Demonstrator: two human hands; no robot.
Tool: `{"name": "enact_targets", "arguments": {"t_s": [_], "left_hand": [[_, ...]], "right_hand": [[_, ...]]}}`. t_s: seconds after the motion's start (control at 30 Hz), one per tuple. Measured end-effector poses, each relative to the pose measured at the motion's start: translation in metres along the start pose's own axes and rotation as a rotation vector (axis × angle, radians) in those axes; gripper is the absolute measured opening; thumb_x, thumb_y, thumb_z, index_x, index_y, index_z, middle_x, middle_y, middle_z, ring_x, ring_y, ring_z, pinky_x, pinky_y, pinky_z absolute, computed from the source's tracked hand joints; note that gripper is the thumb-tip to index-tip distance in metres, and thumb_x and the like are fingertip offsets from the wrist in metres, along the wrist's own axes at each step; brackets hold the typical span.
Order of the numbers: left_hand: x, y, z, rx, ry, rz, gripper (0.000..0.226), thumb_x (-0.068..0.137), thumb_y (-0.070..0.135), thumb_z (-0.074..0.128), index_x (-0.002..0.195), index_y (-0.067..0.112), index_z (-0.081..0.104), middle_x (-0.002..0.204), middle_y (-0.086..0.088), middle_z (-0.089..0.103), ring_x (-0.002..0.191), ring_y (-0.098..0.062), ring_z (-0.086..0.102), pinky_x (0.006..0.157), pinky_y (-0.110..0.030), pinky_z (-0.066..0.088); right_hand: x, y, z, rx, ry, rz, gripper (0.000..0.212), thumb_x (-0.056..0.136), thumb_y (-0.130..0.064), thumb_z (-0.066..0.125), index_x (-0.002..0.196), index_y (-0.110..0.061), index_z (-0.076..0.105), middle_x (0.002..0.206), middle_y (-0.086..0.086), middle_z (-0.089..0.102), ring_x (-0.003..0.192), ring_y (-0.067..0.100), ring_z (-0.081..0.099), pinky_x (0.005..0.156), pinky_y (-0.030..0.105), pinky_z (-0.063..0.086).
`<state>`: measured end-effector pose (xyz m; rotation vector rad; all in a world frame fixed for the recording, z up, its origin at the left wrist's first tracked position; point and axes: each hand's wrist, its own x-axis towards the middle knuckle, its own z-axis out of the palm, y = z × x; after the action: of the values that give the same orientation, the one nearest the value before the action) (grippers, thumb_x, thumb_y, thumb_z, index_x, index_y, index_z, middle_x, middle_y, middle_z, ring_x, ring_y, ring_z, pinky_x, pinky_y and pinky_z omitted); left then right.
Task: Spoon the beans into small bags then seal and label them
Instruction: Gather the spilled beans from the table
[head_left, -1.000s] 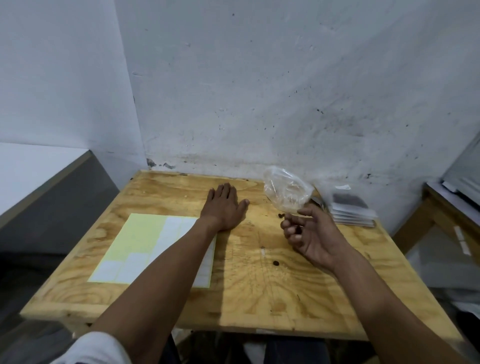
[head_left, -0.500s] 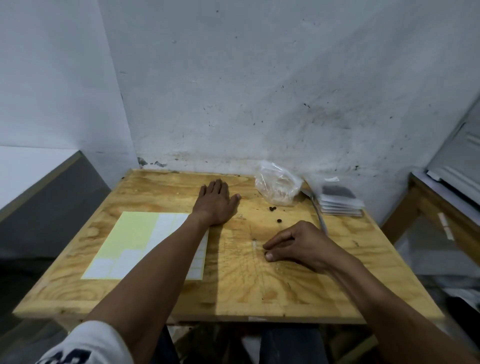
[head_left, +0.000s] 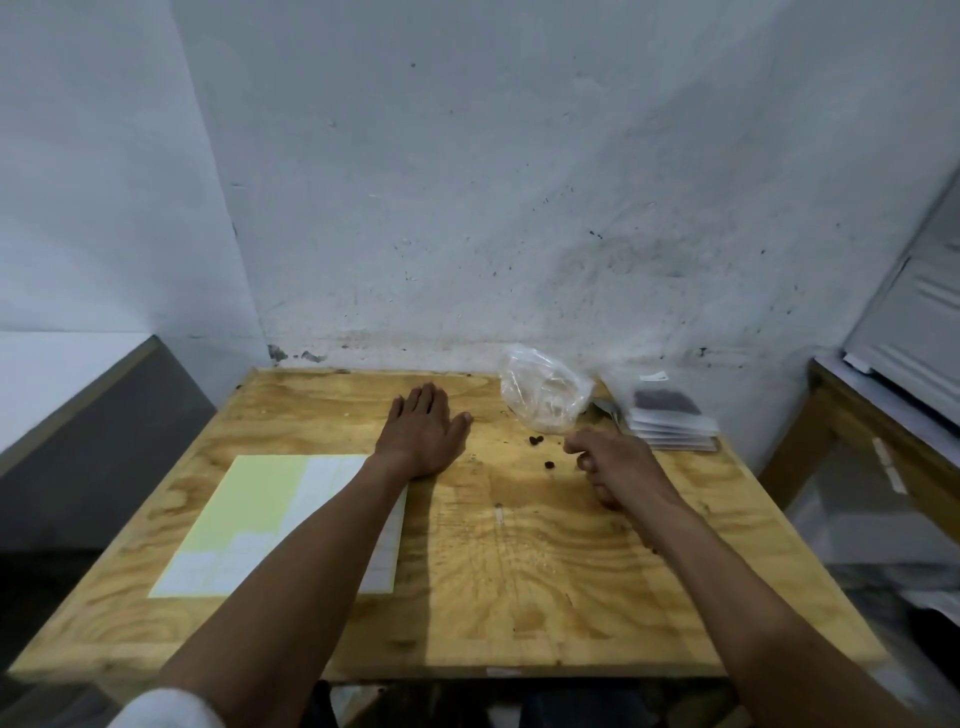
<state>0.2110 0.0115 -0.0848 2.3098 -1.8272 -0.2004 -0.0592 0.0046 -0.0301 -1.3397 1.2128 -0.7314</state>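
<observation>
Our left hand (head_left: 422, 436) lies flat and open on the counter (head_left: 519, 571), fingers straight, with the sheet of labels (head_left: 260, 519) just under its forearm. Our right hand (head_left: 613, 462) rests on the wood with the forefinger stretched forward and the other fingers curled under; whether it holds anything inside them we cannot tell. Just past that fingertip sits the clear plastic bag (head_left: 543, 389), crumpled and nearly empty. A few loose beans (head_left: 535, 441) lie on the counter between our two hands, nearer the right. Beyond the right hand, a spoon (head_left: 605, 408) lies beside the bag, and next to it a stack of small filled bags (head_left: 670, 421).

We judge the filling nearly done: what remains seems to be gathering the stray beans. The next move calls for a fine pinch with the right hand on each bean, then opening a small bag to drop them in before sealing and labelling.
</observation>
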Motion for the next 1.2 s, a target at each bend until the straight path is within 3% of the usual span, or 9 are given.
{"name": "enact_targets", "arguments": {"t_s": [0.13, 0.23, 0.33, 0.47, 0.57, 0.67, 0.87, 0.97, 1.2], "left_hand": [[0.000, 0.000, 0.001, 0.006, -0.005, -0.003, 0.074, 0.106, 0.055, 0.015, 0.161, 0.006, 0.012, 0.169, -0.014, 0.005, 0.157, -0.027, -0.001, 0.126, -0.047, -0.001], [0.000, 0.001, -0.001, 0.009, -0.006, -0.009, 0.074, 0.106, 0.055, 0.015, 0.161, 0.006, 0.011, 0.170, -0.014, 0.004, 0.157, -0.027, -0.001, 0.126, -0.046, -0.002], [-0.001, 0.001, -0.001, 0.008, -0.013, -0.008, 0.074, 0.106, 0.055, 0.014, 0.161, 0.006, 0.009, 0.170, -0.013, 0.002, 0.157, -0.027, -0.003, 0.126, -0.046, -0.003], [-0.001, 0.001, -0.001, 0.002, -0.012, -0.011, 0.075, 0.105, 0.056, 0.015, 0.161, 0.006, 0.008, 0.170, -0.013, 0.002, 0.157, -0.026, -0.003, 0.126, -0.046, -0.003], [-0.001, 0.001, 0.000, -0.008, -0.013, -0.010, 0.075, 0.106, 0.055, 0.015, 0.161, 0.006, 0.006, 0.170, -0.013, 0.001, 0.157, -0.026, -0.005, 0.126, -0.046, -0.004], [-0.002, 0.001, -0.002, -0.016, -0.013, -0.008, 0.074, 0.106, 0.054, 0.016, 0.161, 0.006, 0.006, 0.170, -0.013, 0.001, 0.157, -0.026, -0.005, 0.126, -0.046, -0.004], [0.000, 0.000, -0.001, -0.021, -0.007, -0.006, 0.074, 0.106, 0.054, 0.016, 0.161, 0.005, 0.008, 0.170, -0.013, 0.002, 0.157, -0.026, -0.003, 0.126, -0.046, -0.003], [0.001, 0.000, 0.000, -0.022, 0.001, -0.011, 0.074, 0.105, 0.055, 0.017, 0.161, 0.006, 0.010, 0.170, -0.014, 0.004, 0.157, -0.027, -0.002, 0.126, -0.046, -0.002], [0.001, 0.000, 0.001, -0.029, 0.003, -0.005, 0.074, 0.105, 0.055, 0.017, 0.160, 0.005, 0.010, 0.169, -0.014, 0.004, 0.157, -0.027, -0.002, 0.126, -0.047, -0.001]], "right_hand": [[0.003, 0.008, 0.015, -0.580, 0.113, -0.321, 0.028, 0.080, -0.041, 0.081, 0.098, -0.019, 0.080, 0.080, -0.012, 0.072, 0.075, -0.004, 0.063, 0.061, 0.010, 0.039], [0.010, 0.015, 0.021, -0.630, 0.168, -0.334, 0.026, 0.083, -0.037, 0.079, 0.100, -0.018, 0.081, 0.099, -0.002, 0.078, 0.094, 0.009, 0.070, 0.064, 0.009, 0.040], [0.013, 0.013, 0.020, -0.589, 0.196, -0.345, 0.019, 0.088, -0.034, 0.075, 0.094, -0.018, 0.082, 0.094, -0.005, 0.078, 0.087, 0.007, 0.067, 0.061, 0.004, 0.037], [0.022, 0.001, 0.016, -0.088, 0.074, -0.073, 0.022, 0.095, -0.035, 0.067, 0.088, -0.015, 0.073, 0.054, -0.016, 0.054, 0.047, -0.003, 0.045, 0.047, 0.020, 0.032], [0.033, -0.007, 0.013, 0.580, -0.079, 0.223, 0.024, 0.101, -0.021, 0.055, 0.079, -0.012, 0.054, 0.056, -0.003, 0.043, 0.042, 0.006, 0.031, 0.034, 0.018, 0.024], [0.037, -0.011, 0.019, 0.771, -0.116, 0.340, 0.028, 0.100, -0.018, 0.044, 0.074, -0.010, 0.050, 0.060, 0.005, 0.050, 0.046, 0.010, 0.036, 0.031, 0.018, 0.027], [0.035, -0.002, 0.034, -0.335, 0.204, -0.287, 0.023, 0.087, -0.036, 0.075, 0.089, -0.013, 0.080, 0.081, -0.003, 0.075, 0.069, 0.003, 0.063, 0.061, 0.022, 0.048], [0.040, 0.005, 0.039, -0.645, 0.226, -0.383, 0.030, 0.081, -0.041, 0.080, 0.101, -0.019, 0.081, 0.095, -0.001, 0.079, 0.088, 0.012, 0.072, 0.077, 0.031, 0.056], [0.048, 0.008, 0.043, -0.612, 0.220, -0.405, 0.019, 0.087, -0.035, 0.075, 0.087, -0.018, 0.082, 0.080, -0.002, 0.078, 0.074, 0.013, 0.070, 0.065, 0.025, 0.050]]}}
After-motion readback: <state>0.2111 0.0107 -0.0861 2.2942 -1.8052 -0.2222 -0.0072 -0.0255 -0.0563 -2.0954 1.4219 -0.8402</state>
